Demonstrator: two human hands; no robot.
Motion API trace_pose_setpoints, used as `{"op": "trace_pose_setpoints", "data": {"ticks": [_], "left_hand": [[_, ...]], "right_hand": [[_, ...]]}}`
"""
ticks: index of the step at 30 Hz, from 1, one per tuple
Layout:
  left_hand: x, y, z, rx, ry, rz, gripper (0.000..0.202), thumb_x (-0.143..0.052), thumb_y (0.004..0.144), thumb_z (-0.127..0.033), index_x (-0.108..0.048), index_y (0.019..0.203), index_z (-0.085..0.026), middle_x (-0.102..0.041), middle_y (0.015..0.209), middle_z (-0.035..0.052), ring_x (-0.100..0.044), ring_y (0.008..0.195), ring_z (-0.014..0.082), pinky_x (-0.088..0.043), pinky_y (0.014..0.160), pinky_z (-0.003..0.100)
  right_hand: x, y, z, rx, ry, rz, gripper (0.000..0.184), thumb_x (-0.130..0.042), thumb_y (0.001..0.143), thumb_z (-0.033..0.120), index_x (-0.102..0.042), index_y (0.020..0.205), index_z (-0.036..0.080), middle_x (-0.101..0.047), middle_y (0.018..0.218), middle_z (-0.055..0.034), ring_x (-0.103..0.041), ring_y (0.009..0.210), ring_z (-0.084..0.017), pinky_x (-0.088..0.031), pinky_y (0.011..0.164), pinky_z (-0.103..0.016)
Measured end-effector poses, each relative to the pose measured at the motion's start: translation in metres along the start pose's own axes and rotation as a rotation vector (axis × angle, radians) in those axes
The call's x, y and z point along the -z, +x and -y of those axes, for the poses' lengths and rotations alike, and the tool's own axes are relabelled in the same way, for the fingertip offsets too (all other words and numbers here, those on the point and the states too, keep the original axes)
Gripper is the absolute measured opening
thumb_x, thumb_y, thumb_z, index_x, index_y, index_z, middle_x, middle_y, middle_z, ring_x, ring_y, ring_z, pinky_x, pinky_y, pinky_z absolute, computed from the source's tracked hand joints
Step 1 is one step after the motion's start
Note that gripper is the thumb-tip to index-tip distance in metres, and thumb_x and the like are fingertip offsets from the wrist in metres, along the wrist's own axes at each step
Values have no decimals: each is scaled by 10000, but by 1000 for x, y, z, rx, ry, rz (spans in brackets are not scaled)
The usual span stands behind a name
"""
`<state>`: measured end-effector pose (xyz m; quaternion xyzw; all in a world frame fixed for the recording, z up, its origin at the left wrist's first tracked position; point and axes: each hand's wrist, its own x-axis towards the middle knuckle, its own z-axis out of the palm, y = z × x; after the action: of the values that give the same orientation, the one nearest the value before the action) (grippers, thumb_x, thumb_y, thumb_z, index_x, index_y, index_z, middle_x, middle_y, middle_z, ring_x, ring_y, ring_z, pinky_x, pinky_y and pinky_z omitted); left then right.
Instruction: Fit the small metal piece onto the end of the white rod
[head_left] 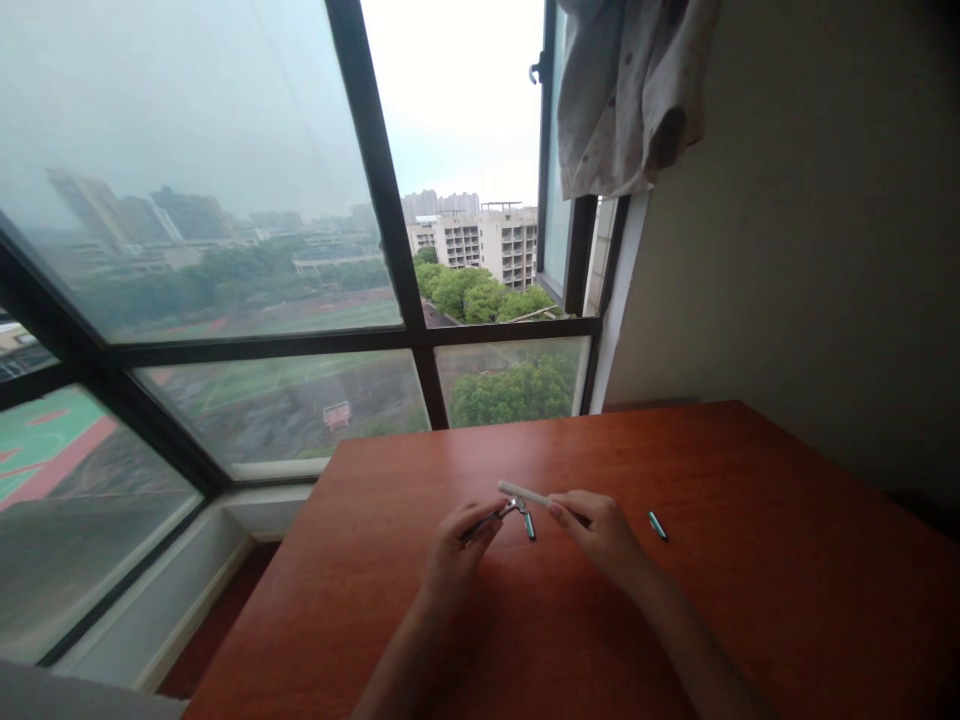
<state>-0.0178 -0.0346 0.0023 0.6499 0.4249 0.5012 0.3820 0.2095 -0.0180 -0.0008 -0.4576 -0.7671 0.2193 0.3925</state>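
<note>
My left hand (459, 550) is closed around the dark handle of what looks like a razor. Its silver neck (516, 505) sticks out past the fingertips, and a narrow dark-teal head (530, 526) sits crosswise at the end. In my right hand (596, 530), thumb and fingers pinch a slim white stick (525, 492). The stick's free end points left, over the silver neck; whether they touch I cannot tell. To the right of my right hand, a small dark-teal piece (658, 526) with a pale stripe lies on the table, resembling the razor's head.
Both hands are above a reddish-brown wooden table (600, 450). Dark-framed windows (255, 348) stand behind and to the left, with one sash open. A pale garment (634, 100) hangs at the upper right beside a plain wall (787, 250).
</note>
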Motion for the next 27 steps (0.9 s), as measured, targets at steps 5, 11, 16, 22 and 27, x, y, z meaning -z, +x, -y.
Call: {"op": "trace_pose_setpoints", "data": {"ticks": [5,11,16,22,27], "left_hand": [[5,1,3,13,-6,-106,259,-648,810,-318,-737,1017,-192,-713,962,95,-631,899,233,-484,772,294],[7,2,4,-15,41,-73,245,-643,813,-314,-743,1002,-193,-707,920,89,-631,832,213,-491,724,280],[3,2,0,-70,84,30,243,-611,835,-307,-747,1010,-207,-699,885,96,-637,803,209,-497,705,284],[8,2,2,-33,50,-79,235,-626,822,-309,-745,996,-204,-688,914,87,-634,843,211,-500,720,274],[6,2,3,-39,59,-6,229,-623,825,-303,-751,986,-202,-678,872,83,-623,812,204,-489,716,274]], "right_hand": [[5,0,-3,-40,39,-46,360,-466,917,427,-736,945,191,-730,846,-80,-645,742,-208,-464,667,-278],[5,1,-2,-41,55,-32,373,-458,920,427,-738,927,181,-727,833,-76,-640,729,-200,-462,655,-272],[6,0,-2,-7,-31,29,351,-463,923,401,-741,913,187,-710,746,-55,-615,653,-171,-427,603,-253],[12,-1,-7,-28,8,-24,356,-474,912,427,-742,923,192,-730,851,-82,-649,741,-203,-462,656,-275],[10,-1,-4,-4,8,33,354,-468,920,414,-741,907,190,-712,773,-56,-624,675,-174,-437,616,-253]]}}
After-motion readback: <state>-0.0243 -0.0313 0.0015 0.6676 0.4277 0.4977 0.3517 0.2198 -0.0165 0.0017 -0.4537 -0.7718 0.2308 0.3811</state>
